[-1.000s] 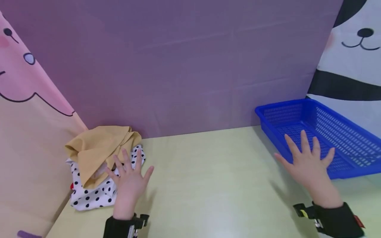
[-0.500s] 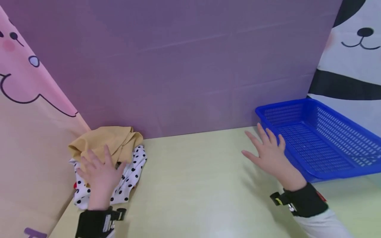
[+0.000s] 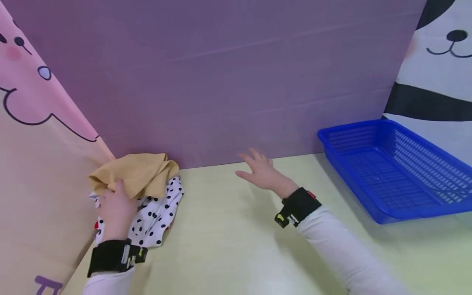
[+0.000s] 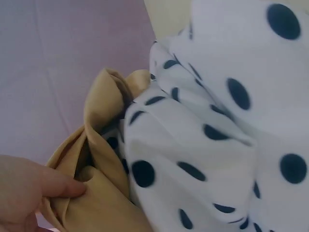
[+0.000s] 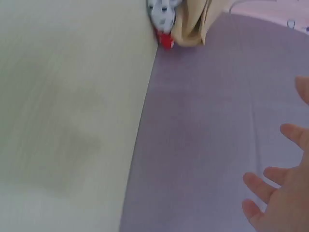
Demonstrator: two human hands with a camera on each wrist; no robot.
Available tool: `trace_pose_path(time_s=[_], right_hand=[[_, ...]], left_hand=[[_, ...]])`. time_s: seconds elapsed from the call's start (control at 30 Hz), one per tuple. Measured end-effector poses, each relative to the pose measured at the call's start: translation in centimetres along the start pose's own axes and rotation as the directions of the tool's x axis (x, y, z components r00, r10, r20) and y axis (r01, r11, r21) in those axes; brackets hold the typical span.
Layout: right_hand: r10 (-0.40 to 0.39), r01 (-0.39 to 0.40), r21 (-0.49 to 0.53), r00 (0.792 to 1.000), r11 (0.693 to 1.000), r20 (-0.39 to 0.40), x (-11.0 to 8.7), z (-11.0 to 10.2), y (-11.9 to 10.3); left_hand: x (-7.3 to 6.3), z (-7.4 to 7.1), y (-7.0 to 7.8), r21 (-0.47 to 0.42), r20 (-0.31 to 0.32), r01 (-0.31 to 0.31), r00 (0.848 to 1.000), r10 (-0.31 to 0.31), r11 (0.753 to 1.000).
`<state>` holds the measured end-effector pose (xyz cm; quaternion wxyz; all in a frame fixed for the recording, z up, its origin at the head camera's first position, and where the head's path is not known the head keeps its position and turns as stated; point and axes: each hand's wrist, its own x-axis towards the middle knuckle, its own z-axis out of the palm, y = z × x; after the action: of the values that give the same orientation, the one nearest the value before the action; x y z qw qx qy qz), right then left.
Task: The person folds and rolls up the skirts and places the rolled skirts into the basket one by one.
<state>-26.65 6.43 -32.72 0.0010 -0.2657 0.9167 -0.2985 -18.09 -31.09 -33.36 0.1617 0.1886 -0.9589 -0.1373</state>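
Note:
A tan cloth (image 3: pixel 136 172) lies crumpled on top of a white cloth with black dots (image 3: pixel 155 219) at the left of the table. My left hand (image 3: pixel 117 211) pinches the near edge of the tan cloth between thumb and fingers. In the left wrist view, the thumb presses into a fold of the tan cloth (image 4: pixel 106 198), beside the dotted cloth (image 4: pixel 183 145). My right hand (image 3: pixel 259 170) is over the middle of the table with its fingers spread, holding nothing. The right wrist view shows the fingers of this right hand (image 5: pixel 280 188) apart.
A blue plastic basket (image 3: pixel 391 176) with mesh sides stands at the right of the pale table (image 3: pixel 221 229). Behind is a purple backdrop (image 3: pixel 221 82), with printed panels at left and right. A bit of red (image 5: pixel 165 39) shows under the dotted cloth.
My left hand has moved left onto the tan cloth and now pinches its edge. My right hand has swung left, away from the basket, to mid-table.

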Motion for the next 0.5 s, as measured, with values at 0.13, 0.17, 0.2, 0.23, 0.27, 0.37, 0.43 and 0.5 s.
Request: trace_pose_path(time_s=[0.13,0.17,0.2,0.23,0.27,0.37,0.43,0.5], right_hand=[[-0.018,-0.018,0.335,0.994,0.942,0.105,2.5,3.0,-2.9],[-0.009,-0.063,0.472,0.989,0.879,0.149,3.1,3.9,-3.6],[0.002,-0.128,0.612,0.979,0.781,0.202,3.6,4.8,-4.3],[0.002,-0.191,0.730,0.968,0.656,0.251,4.1,5.7,-4.9],[0.006,-0.257,0.815,0.955,0.519,0.297,4.5,6.5,-5.4],[-0.003,-0.401,0.900,0.913,0.173,0.408,5.3,8.7,-7.1],[-0.032,-0.446,0.891,0.893,0.082,0.450,5.4,9.9,-8.1],[-0.056,-0.477,0.878,0.876,0.041,0.479,5.4,10.9,-9.2]], left_hand=[[0.0,-0.6,1.6,0.010,-0.068,-0.049,0.996,0.049,0.999],[-0.1,-0.7,2.1,0.004,-0.080,-0.063,0.995,0.064,0.998],[-0.3,-0.9,2.7,-0.013,-0.098,-0.082,0.992,0.080,0.997],[-0.5,-1.0,3.4,-0.030,-0.109,-0.102,0.989,0.099,0.994],[-0.7,-1.2,4.1,-0.044,-0.116,-0.123,0.986,0.117,0.991],[-1.8,-1.4,6.2,-0.084,-0.114,-0.170,0.981,0.160,0.982],[-2.6,-1.5,7.4,-0.091,-0.100,-0.200,0.977,0.191,0.976],[-3.3,-1.2,8.3,-0.094,-0.077,-0.224,0.973,0.217,0.970]])
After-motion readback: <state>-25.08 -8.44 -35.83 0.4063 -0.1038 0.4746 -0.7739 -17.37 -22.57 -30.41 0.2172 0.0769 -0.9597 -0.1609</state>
